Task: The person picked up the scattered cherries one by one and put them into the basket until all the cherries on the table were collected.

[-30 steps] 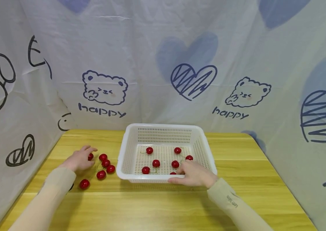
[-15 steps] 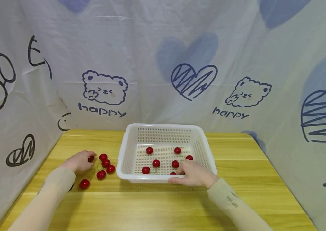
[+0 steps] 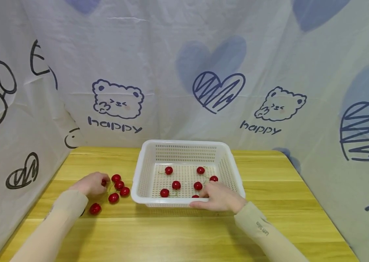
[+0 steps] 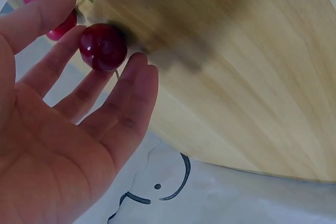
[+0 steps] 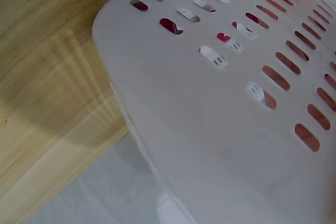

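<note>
My left hand (image 3: 90, 184) is at the left of the table, beside a loose red cherry (image 4: 103, 46). In the left wrist view its fingers reach loosely along the far side of this cherry, and the thumb stands apart from it. Several more cherries (image 3: 113, 198) with green stems lie just right of the hand. My right hand (image 3: 218, 196) grips the near rim of a white plastic basket (image 3: 161, 201), thumb outside and fingers inside. Inside the basket several cherries (image 3: 176, 185) lie spread over the bottom. Fingers show through the basket's slots in the right wrist view.
Another cherry (image 3: 95, 209) lies nearer the front, below the left wrist. The wooden table (image 3: 171, 236) ends at the back against a white printed cloth (image 3: 168, 109), which also hangs at both sides.
My left hand has lowered its fingers and shifted slightly toward me and right, and the cherry beside it has moved a little the same way. My right hand stays on the rim.
</note>
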Demonstrator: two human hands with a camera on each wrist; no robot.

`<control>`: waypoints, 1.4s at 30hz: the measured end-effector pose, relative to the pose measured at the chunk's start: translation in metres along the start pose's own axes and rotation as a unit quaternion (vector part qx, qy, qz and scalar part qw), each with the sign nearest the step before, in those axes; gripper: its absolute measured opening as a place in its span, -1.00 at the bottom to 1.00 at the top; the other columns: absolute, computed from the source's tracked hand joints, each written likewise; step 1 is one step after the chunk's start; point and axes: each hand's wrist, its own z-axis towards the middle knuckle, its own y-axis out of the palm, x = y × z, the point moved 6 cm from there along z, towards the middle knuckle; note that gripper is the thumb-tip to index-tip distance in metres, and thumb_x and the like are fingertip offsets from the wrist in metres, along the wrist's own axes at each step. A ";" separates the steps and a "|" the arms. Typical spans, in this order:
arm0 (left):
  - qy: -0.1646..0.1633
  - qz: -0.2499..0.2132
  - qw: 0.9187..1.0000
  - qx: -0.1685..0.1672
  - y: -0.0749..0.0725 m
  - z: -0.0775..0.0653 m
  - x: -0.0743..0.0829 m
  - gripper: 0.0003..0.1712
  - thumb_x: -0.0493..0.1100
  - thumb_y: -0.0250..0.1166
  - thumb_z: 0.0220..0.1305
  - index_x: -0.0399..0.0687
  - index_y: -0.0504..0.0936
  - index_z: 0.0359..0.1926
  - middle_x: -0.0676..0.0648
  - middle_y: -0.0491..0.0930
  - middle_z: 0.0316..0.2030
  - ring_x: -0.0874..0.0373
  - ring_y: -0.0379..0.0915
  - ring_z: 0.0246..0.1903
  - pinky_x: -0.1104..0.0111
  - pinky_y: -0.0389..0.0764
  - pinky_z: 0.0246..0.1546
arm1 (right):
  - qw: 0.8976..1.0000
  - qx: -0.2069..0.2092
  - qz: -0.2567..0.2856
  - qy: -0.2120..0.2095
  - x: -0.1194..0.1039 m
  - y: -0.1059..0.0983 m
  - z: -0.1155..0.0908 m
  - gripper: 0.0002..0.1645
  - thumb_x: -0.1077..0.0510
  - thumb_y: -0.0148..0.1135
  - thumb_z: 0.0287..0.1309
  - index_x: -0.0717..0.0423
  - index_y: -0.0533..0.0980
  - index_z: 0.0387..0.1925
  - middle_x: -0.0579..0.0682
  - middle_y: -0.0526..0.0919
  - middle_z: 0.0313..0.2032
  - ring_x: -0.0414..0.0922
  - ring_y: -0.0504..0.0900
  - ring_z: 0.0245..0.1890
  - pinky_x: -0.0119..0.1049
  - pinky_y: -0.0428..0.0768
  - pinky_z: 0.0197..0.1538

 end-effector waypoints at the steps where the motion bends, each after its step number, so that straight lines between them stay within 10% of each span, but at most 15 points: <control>1: 0.003 0.002 1.000 0.001 0.000 0.001 0.000 -0.65 -0.38 0.18 0.04 -0.28 0.54 -0.07 -0.26 0.54 -0.15 -0.13 0.40 -0.17 -0.05 0.43 -0.04 | 1.000 -0.001 -0.001 -0.001 0.000 0.000 0.000 -0.28 -0.60 -0.08 0.01 -0.17 0.22 -0.84 -0.27 0.06 -0.80 -0.38 0.02 -0.76 -0.46 0.06 -0.67; 42: -0.009 0.013 0.999 0.034 -0.014 -0.005 0.004 -0.86 -0.42 0.11 0.03 -0.11 0.40 -0.47 -0.06 0.38 -0.53 0.07 0.30 -0.48 0.27 0.32 -0.47 | 1.000 -0.003 0.007 0.001 -0.001 0.001 0.000 -0.30 -0.58 -0.06 0.03 -0.19 0.29 -0.85 -0.30 0.08 -0.83 -0.40 0.02 -0.79 -0.47 0.06 -0.69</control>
